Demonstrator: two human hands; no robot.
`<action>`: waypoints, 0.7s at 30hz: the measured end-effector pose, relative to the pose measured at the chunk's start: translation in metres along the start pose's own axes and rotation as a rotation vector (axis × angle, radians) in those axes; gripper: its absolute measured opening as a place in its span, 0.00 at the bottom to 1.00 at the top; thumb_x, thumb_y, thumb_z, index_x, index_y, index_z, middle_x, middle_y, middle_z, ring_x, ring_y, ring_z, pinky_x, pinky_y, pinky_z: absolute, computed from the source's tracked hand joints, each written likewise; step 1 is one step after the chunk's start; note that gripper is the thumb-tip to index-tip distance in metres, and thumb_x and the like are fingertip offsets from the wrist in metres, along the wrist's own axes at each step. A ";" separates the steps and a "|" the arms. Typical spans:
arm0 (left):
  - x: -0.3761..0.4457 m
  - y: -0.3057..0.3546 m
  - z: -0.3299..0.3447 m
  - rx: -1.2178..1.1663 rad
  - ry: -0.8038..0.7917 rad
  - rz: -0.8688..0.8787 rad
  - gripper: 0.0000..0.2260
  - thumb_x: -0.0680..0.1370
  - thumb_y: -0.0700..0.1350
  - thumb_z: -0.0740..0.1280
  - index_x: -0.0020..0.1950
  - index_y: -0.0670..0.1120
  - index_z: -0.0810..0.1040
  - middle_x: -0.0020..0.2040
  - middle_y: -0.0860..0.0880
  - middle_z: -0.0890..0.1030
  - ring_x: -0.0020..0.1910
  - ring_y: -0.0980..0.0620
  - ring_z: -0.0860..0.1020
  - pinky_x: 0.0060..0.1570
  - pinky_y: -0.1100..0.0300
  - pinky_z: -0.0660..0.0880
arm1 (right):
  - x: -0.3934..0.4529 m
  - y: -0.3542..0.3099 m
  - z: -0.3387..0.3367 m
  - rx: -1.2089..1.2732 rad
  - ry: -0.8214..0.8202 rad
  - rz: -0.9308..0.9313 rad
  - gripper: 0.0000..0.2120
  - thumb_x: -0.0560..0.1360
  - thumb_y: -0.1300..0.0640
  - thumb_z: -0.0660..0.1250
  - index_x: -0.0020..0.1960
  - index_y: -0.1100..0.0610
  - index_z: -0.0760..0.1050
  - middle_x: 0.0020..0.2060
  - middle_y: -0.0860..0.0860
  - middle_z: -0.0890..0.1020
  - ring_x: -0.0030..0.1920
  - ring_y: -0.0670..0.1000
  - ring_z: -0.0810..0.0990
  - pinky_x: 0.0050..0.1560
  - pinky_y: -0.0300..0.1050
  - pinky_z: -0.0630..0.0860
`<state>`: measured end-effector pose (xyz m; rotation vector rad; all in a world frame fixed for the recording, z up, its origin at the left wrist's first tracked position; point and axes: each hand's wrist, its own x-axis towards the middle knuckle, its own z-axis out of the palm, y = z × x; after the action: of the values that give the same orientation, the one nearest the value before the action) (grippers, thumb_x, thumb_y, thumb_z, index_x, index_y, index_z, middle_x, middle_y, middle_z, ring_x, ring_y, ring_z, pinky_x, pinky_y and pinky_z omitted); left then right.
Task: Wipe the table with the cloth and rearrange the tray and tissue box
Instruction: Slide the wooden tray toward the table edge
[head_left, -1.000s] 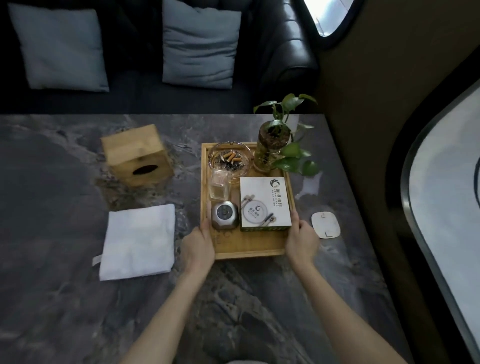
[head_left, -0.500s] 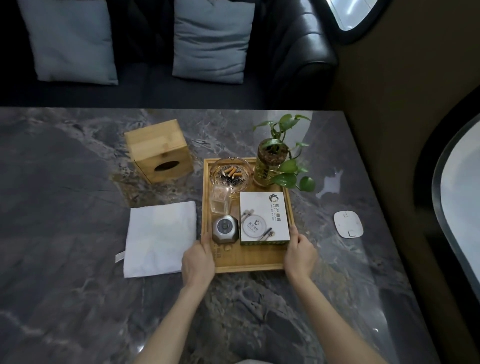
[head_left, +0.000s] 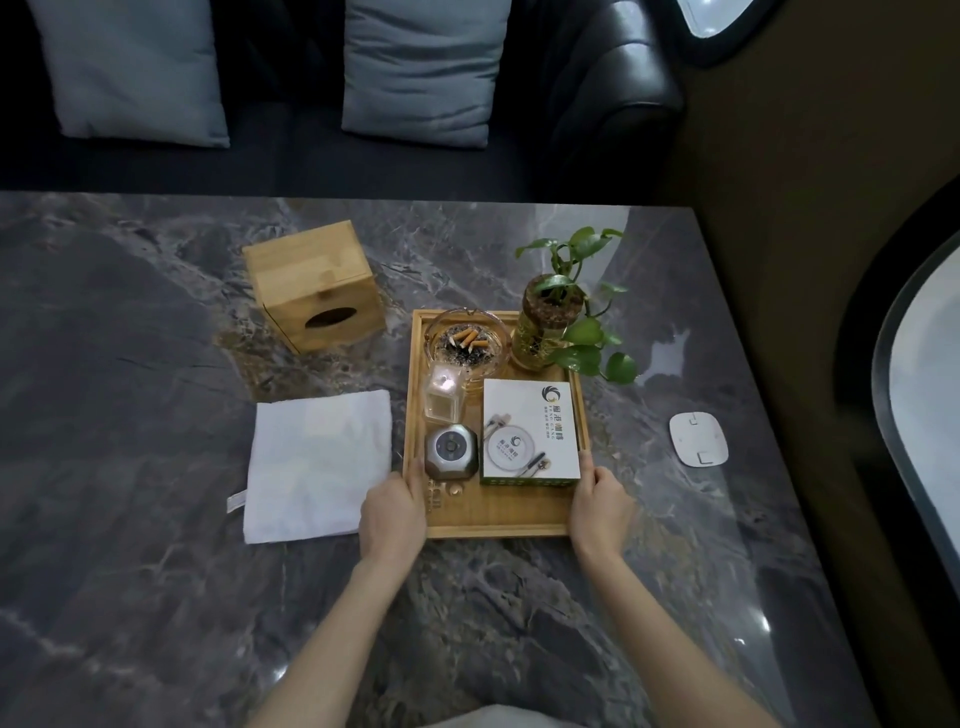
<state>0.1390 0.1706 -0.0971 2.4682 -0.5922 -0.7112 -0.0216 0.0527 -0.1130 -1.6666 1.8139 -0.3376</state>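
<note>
Both hands grip the tray (head_left: 496, 525) at its near corners, left hand (head_left: 393, 512) and right hand (head_left: 600, 503) level, its long axis running near-to-far, cloth (head_left: 317, 462) just left.

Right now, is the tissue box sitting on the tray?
No, the tissue box stands on the table, apart from the tray, beyond its far left corner.

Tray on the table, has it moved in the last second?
Yes, leftward: the tray now sits nearly against the cloth and farther from the white pad at right.
</note>
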 end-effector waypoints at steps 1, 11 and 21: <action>0.000 0.001 -0.001 0.019 0.000 0.005 0.21 0.80 0.53 0.50 0.39 0.41 0.73 0.39 0.43 0.76 0.38 0.45 0.74 0.39 0.57 0.67 | -0.001 0.001 -0.003 -0.020 -0.022 -0.030 0.22 0.80 0.48 0.52 0.35 0.60 0.70 0.31 0.55 0.76 0.35 0.56 0.75 0.36 0.50 0.67; 0.001 0.003 -0.004 0.305 -0.075 0.106 0.24 0.81 0.50 0.48 0.45 0.36 0.78 0.47 0.37 0.81 0.44 0.39 0.78 0.42 0.52 0.71 | 0.007 0.002 -0.032 -0.552 -0.141 -0.409 0.19 0.81 0.50 0.48 0.48 0.63 0.71 0.46 0.62 0.82 0.47 0.63 0.80 0.44 0.52 0.73; -0.002 -0.003 0.001 0.483 -0.069 0.175 0.23 0.81 0.50 0.48 0.50 0.37 0.77 0.51 0.38 0.81 0.51 0.37 0.78 0.45 0.51 0.72 | 0.007 0.002 -0.034 -0.654 -0.219 -0.411 0.19 0.82 0.51 0.47 0.51 0.64 0.71 0.47 0.61 0.82 0.49 0.62 0.80 0.45 0.52 0.74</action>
<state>0.1375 0.1733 -0.0988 2.7820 -1.1012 -0.6435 -0.0438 0.0384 -0.0900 -2.4200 1.4871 0.3027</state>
